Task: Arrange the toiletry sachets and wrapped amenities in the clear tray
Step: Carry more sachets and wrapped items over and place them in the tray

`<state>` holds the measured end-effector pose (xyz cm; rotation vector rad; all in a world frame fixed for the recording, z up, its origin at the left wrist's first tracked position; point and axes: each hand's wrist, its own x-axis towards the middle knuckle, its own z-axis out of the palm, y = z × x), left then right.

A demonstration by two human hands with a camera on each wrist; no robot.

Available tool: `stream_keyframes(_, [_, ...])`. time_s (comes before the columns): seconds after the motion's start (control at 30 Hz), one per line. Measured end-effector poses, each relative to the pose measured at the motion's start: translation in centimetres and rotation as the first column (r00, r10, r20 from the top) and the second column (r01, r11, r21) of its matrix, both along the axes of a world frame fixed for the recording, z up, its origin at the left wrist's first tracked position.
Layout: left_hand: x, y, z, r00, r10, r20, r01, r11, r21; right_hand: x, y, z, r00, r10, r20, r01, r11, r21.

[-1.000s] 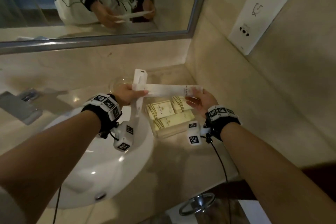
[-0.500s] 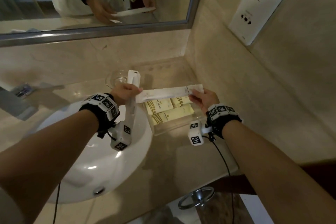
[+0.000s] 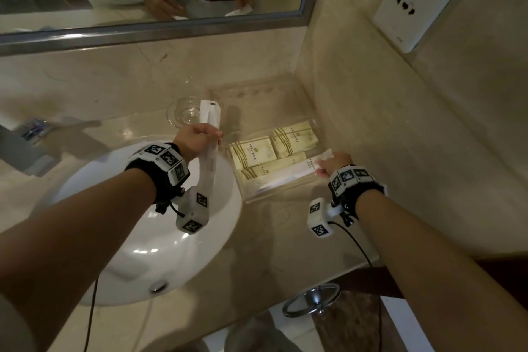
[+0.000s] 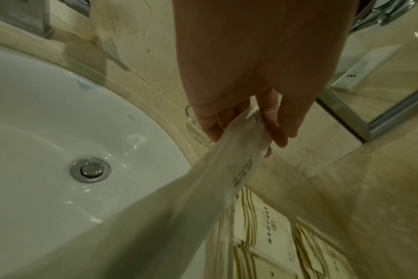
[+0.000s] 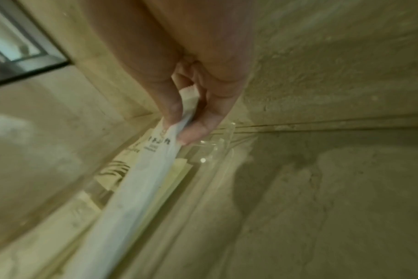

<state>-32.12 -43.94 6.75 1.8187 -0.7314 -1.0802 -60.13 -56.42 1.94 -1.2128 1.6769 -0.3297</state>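
A clear tray sits on the marble counter in the corner, with several pale yellow sachets lying flat in it. My right hand pinches the right end of a long white wrapped amenity, which lies along the tray's front side over the sachets. The right wrist view shows thumb and finger on that wrapper. My left hand grips a second long white wrapper upright, left of the tray; it runs down from the fingers over the basin in the left wrist view.
A white sink basin lies under my left arm, with a faucet at far left. A small glass dish stands behind the left hand. The side wall runs close along the tray's right. A chrome ring hangs below the counter.
The left hand let go of the horizontal wrapper, keeping the upright one. The right hand lowered that wrapper into the tray's front.
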Motion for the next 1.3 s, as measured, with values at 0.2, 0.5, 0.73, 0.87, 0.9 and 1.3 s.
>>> stream_keyframes(0.2, [-0.4,0.3,0.2,0.999,-0.012,0.031,0.013,1.000,-0.019,0.8,0.2,-0.2,0.865,0.195,-0.463,-0.234,0.972,-0.026])
stream_keyframes(0.5, [-0.9,0.8,0.6,0.996,-0.068,0.063,0.070,0.997,-0.026,1.5,1.3,-1.1,0.683,0.315,-0.658,-0.454,0.890,-0.046])
stream_keyframes(0.73, [-1.4,0.9,1.6,0.993,-0.121,-0.009,0.120,0.992,-0.042,2.2,2.7,0.2,0.709,0.283,-0.646,-0.494,0.853,-0.168])
stream_keyframes(0.87, [-2.2,0.8,2.3,0.987,-0.154,-0.038,0.151,0.986,-0.077,3.5,3.0,2.0,0.817,0.332,-0.472,-0.496,0.822,-0.280])
stream_keyframes(0.9, [-2.5,0.7,2.5,0.986,-0.163,-0.045,0.159,0.983,-0.091,3.9,3.0,2.5,0.844,0.348,-0.409,-0.489,0.812,-0.317])
stream_keyframes(1.3, [-4.7,-0.1,3.3,0.962,-0.271,0.021,0.272,0.960,-0.068,9.0,3.8,8.0,0.905,0.319,0.283,-0.242,0.930,-0.276])
